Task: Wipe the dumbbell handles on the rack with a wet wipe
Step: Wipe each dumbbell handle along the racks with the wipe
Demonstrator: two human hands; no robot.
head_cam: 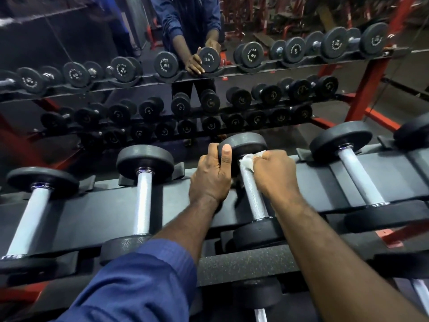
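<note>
A dumbbell with black round heads and a knurled silver handle (252, 194) lies in the middle of the rack's top tier (185, 205). My left hand (212, 175) grips the edge of its far head (246, 145), thumb up against the head's face. My right hand (275, 170) is curled round the top of the handle and holds a crumpled white wet wipe (248, 161) pressed against the metal just below the far head. The near head (257, 233) sits between my forearms.
Two dumbbells (144, 196) (30, 217) lie to the left on the same tier, another (357, 175) to the right. A lower tier shows more handles (261, 314). A mirror behind reflects the red-framed rack (369, 89) and a person in blue.
</note>
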